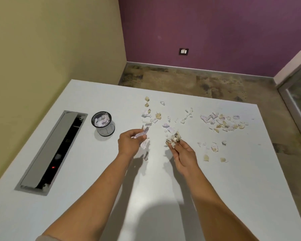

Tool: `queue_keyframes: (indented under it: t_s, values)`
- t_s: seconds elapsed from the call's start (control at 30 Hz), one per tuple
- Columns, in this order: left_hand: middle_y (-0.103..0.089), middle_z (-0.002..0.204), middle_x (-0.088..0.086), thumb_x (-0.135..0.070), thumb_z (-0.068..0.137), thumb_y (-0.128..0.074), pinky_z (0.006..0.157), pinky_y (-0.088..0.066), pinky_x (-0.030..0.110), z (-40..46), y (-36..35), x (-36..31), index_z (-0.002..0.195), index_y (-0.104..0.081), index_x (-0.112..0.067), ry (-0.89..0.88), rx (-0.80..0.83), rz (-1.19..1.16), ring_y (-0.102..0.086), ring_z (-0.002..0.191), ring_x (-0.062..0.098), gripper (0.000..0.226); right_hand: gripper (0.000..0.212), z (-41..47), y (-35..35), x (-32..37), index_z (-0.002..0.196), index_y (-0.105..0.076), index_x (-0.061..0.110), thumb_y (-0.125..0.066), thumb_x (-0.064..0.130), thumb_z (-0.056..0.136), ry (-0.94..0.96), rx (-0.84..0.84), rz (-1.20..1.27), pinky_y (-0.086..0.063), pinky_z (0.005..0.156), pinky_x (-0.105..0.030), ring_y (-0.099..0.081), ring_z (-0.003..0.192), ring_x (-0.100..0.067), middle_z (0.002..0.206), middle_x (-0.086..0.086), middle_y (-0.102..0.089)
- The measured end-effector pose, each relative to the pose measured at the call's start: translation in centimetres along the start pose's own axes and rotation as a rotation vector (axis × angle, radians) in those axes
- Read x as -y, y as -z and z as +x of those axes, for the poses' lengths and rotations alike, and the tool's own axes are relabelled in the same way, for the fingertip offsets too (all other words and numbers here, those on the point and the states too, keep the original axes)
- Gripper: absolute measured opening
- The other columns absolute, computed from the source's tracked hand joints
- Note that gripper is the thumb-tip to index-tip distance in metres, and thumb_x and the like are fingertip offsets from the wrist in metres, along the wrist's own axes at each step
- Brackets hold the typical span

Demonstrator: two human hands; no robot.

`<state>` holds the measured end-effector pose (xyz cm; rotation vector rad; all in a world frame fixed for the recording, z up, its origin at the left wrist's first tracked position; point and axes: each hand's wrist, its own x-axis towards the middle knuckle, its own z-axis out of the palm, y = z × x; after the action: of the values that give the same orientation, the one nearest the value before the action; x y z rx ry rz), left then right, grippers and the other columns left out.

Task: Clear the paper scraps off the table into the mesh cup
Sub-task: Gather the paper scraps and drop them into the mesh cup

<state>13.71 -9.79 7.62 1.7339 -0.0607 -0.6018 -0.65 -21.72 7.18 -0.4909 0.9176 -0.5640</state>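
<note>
White desk (163,197) tucked into a corner, yellowish wall on one side, purple wall with a little socket plate (183,51) on the other, patchy brown floor past the far edge. Both my hands are out over the middle of it. My left hand (130,142) has its fingers curled round a few pale, purple-tinted scraps, and my right hand (182,153) is pinching a crumpled tan and white clump (174,140) at the fingertips, held up just off the surface. Mesh cup (103,124) stands upright to the left of my left hand, already part full of scraps, right beside the open cable slot (52,152) sunk into the desk. Loose paper scraps (222,122) are scattered ahead of my hands and out to the right, thickest in a patch far right, plus a few stragglers near my right wrist.
</note>
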Motion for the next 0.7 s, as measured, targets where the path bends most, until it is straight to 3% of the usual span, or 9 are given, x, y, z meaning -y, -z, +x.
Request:
queue_keyframes:
  t_s: [0.13,0.3,0.37,0.5,0.6,0.7]
  values:
    - [-0.068,0.088,-0.004,-0.01,0.075,-0.082,0.067,-0.05,0.022,2.4,4.4,0.0,0.084,-0.073,-0.025,-0.009,-0.053,0.001,-0.063,0.072,0.01,0.02,0.021,0.3,-3.8,-3.1,0.093,-0.063,0.0,-0.05,-0.016,0.09,-0.033,0.033,-0.001,-0.059,0.069,-0.022,-0.068,0.09,-0.023,0.095,-0.013,-0.069]
    - [-0.069,0.097,-0.002,-0.013,0.075,-0.082,0.089,-0.053,0.034,6.3,9.0,-0.1,0.087,-0.073,-0.027,-0.016,-0.137,0.032,-0.066,0.096,0.018,0.02,0.021,1.0,-8.2,-6.2,0.093,-0.063,0.0,-0.049,-0.017,0.09,-0.079,0.058,-0.007,-0.059,0.067,-0.022,-0.07,0.084,-0.02,0.091,-0.012,-0.071]
    - [-0.068,0.091,-0.008,-0.015,0.074,-0.083,0.086,-0.054,0.034,7.9,10.2,-0.5,0.086,-0.074,-0.028,-0.024,-0.173,0.053,-0.066,0.094,0.017,0.02,0.022,1.4,-9.7,-7.1,0.091,-0.063,0.0,-0.049,-0.017,0.09,-0.088,0.066,-0.001,-0.059,0.066,-0.022,-0.071,0.079,-0.018,0.087,-0.011,-0.072]
    - [-0.063,0.078,-0.018,-0.019,0.072,-0.085,0.064,-0.047,0.012,11.5,12.3,-1.4,0.075,-0.07,-0.032,-0.063,-0.259,0.056,-0.06,0.073,-0.002,0.02,0.023,2.5,-11.7,-8.4,0.091,-0.064,0.001,-0.049,-0.016,0.091,-0.105,0.074,-0.001,-0.059,0.066,-0.022,-0.07,0.081,-0.019,0.084,-0.009,-0.073]
    - [-0.064,0.078,-0.012,-0.014,0.076,-0.081,0.055,-0.04,0.01,14.1,13.2,-1.6,0.08,-0.072,-0.025,-0.074,-0.277,0.201,-0.059,0.069,0.005,0.015,0.021,3.4,-12.4,-9.0,0.095,-0.063,0.0,-0.048,-0.015,0.092,-0.111,0.076,-0.008,-0.06,0.068,-0.023,-0.069,0.086,-0.021,0.089,-0.01,-0.072]
    - [-0.071,0.089,0.002,-0.006,0.08,-0.075,0.065,-0.047,0.019,16.3,12.9,-1.2,0.087,-0.076,-0.016,-0.114,-0.199,0.474,-0.062,0.075,0.013,0.013,0.019,4.1,-13.0,-9.4,0.098,-0.062,-0.003,-0.048,-0.014,0.092,-0.107,0.097,-0.032,-0.059,0.074,-0.024,-0.069,0.088,-0.021,0.093,-0.012,-0.07]
